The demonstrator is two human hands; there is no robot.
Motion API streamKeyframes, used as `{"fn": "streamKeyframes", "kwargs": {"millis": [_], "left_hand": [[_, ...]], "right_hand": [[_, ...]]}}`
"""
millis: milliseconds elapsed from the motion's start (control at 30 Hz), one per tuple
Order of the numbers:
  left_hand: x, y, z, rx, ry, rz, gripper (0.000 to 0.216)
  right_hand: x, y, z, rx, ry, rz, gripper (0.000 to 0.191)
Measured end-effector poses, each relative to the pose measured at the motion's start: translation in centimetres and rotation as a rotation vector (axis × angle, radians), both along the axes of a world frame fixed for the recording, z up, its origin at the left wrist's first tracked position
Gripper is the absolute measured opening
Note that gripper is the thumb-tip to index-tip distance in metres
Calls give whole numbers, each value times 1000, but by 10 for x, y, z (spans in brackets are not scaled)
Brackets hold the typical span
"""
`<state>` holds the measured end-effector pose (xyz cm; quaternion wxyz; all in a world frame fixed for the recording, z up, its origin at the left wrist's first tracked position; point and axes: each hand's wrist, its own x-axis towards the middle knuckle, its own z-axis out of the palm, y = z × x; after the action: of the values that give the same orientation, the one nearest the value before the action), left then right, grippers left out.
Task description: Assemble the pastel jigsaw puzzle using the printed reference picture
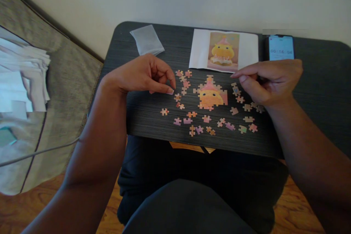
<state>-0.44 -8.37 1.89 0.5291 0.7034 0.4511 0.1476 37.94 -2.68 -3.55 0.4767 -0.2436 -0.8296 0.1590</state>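
Jigsaw puzzle [210, 95] part-built near the middle of the dark worktop [315, 117]: pink hat, two eyes and the upper yellow face joined, notched edges all round. Loose pieces [206, 119] lie scattered to its left, below and to its right. Printed sheet [199, 49] lies just beyond, showing the whole figure with a cake beneath.

Left hand [150, 75] hangs beside the left-hand pieces, fingers loosely curled, thumb and index tips close together; no piece seen there, though whether the tips meet I cannot tell. Right hand [274, 82] is near the sheet's lower edge, thumb and index drawn close, the others folded under. Cannot tell if they grip anything.

Step in hand, by my reading: checking the printed picture and choosing a piece. Next move would call for matching colour and tab to an exposed edge, probably the lower face, then pressing it flat without shifting the joined section.
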Motion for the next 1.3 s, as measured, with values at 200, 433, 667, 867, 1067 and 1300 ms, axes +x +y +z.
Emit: {"fn": "streamKeyframes", "kwargs": {"millis": [200,433,667,867,1067,1300], "left_hand": [[3,-58,-11,172,48,219,14],[10,-129,-29,506,188,397,17],[14,-142,-38,604,271,424,28],[12,-142,-41,591,271,435,17],[14,-140,-42,592,289,440,12],[15,-137,-38,562,309,409,12]], "right_hand": [[-2,-4,0,14,12,-5,9],[0,-1,-3,-19,1,4,8],[-3,0,-5,-12,20,-8,10],[-3,4,-9,18,21,5,15],[-1,3,-9,-28,-47,-41,18],[1,3,-9,-153,-68,-39,21]]}}
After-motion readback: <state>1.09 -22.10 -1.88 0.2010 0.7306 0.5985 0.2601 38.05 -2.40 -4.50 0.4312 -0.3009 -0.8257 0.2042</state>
